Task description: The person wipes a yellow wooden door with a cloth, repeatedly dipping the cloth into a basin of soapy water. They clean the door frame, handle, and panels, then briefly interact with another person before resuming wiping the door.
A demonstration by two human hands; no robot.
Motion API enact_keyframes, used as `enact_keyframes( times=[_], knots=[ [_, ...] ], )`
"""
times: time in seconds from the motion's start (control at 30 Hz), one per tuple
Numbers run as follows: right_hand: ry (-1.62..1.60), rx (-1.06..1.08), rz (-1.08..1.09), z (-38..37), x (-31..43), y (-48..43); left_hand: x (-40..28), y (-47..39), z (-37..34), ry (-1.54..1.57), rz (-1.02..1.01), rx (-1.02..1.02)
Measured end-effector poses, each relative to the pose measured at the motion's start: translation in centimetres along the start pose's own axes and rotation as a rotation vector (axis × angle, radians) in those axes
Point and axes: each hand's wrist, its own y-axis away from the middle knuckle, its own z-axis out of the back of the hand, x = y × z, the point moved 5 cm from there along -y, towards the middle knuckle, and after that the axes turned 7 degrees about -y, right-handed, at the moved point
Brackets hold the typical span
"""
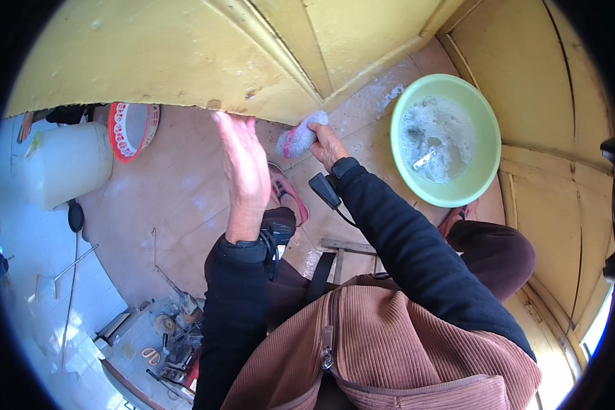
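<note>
My right hand (329, 145) grips a bunched grey cloth (296, 139) with pink patches, close to the edge of a yellow wooden door panel (169, 66). With fingers stretched out and nothing held, my left hand (246, 164) reaches up to the same edge; the fingertips meet it or pass just behind it, I cannot tell which. To the right of the cloth, a light green plastic basin (493, 148) stands on the tiled floor. Foamy water (441, 123) fills part of it, and a small pale object (424, 160) shows among the suds.
Yellow panelling (533, 87) borders the right side. At left are a whitish plastic container (77, 166) and a red-and-white patterned basin (119, 130). Orange-handled scissors (151, 355) lie among assorted tools at lower left. Another person's hand (26, 125) shows at the far left.
</note>
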Motion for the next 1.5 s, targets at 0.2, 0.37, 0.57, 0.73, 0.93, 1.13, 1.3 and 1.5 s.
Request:
enact_keyframes(
  times=[0.2,0.37,0.57,0.73,0.93,1.13,1.3,1.5],
  knots=[
    [0.245,0.191,0.325,-0.8,13.8,5.8,-0.3,0.1,-0.2,0.004,-0.017,-0.086],
    [0.561,-0.020,0.755,6.1,29.5,9.0,-1.7,0.5,-1.4,-0.136,-0.248,-0.209],
    [1.095,-0.321,1.040,17.7,38.2,8.9,-1.5,0.5,-2.3,-0.237,-0.244,-0.265],
    [1.712,-0.310,0.309,25.0,32.9,7.0,-1.0,0.3,-2.9,-0.228,-0.298,-0.296],
    [1.930,-0.116,0.211,27.2,25.1,7.1,-0.1,0.2,-2.3,-0.283,-0.191,-0.413],
    [1.602,-0.281,0.240,22.9,26.2,9.2,0.2,0.3,-2.1,-0.247,-0.153,-0.393],
    [0.733,-0.186,0.234,16.4,25.7,13.9,-0.3,0.1,-1.5,-0.227,-0.232,-0.309],
    [0.780,-0.088,0.287,13.9,24.8,17.4,-1.1,0.5,0.5,-0.265,-0.347,-0.159]
  ],
)
